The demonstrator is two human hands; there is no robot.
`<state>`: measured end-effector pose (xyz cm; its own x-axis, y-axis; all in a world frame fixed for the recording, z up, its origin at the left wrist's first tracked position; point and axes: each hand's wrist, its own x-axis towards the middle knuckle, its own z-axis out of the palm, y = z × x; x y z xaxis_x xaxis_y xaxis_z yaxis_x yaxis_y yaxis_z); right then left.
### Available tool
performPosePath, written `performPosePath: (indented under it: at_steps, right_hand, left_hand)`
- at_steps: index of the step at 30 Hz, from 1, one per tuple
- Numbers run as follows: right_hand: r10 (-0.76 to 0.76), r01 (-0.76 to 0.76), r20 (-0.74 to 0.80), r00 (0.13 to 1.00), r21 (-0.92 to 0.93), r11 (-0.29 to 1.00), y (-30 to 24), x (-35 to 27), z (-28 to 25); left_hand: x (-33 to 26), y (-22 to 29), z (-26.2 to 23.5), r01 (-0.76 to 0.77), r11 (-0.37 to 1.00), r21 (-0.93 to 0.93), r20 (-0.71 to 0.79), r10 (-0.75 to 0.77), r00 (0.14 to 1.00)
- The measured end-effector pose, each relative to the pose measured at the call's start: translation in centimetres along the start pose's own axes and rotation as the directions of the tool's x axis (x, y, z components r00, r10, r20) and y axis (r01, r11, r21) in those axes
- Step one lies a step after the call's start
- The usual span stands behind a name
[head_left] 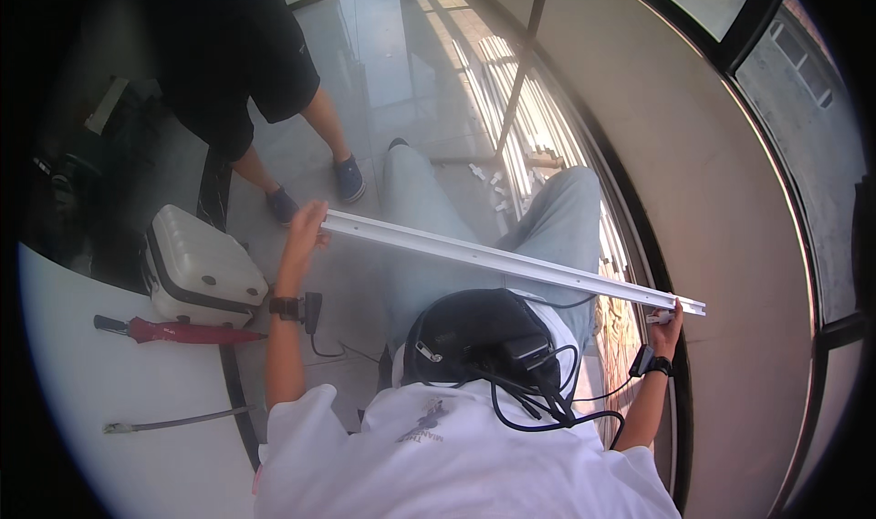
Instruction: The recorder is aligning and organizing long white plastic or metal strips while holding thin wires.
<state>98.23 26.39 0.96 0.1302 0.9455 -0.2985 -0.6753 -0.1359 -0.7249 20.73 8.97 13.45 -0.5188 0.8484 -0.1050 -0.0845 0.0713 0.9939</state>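
A long white channel-shaped rail [493, 260] lies across in front of me above my thighs, its right end lower in the picture than its left. My left hand [307, 231] is closed round the left end. Near the other end, my right hand [668, 326] grips the rail from below, with the tip sticking out past the fingers. A small white fitting [659, 317] shows at the right fingers; whether it is attached to the rail I cannot tell. Each wrist carries a black strap with a small device and cable.
A black bag [474, 337] with cables sits at my waist. Bundled white strips [511, 108] and small white fittings [497, 191] lie on the floor ahead, near a long pole [522, 72]. At left are a pale suitcase [196, 264], a red umbrella [196, 331] and a standing person [246, 81].
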Motion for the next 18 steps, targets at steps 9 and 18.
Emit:
performPosePath:
  at_steps: [9,18]
  right_hand:
    - [-0.028,0.027,-0.017,0.999,-0.093,0.995,-0.5,0.4,1.1]
    - [-0.205,0.191,-0.098,0.974,-0.135,0.972,-0.2,1.2,0.0]
  left_hand:
    - [0.1,-4.0,-1.5,0.050,0.999,-0.016,-0.033,-0.050,0.998]
    - [-0.2,-3.0,-0.7,-0.010,0.998,-0.067,0.010,0.011,1.000]
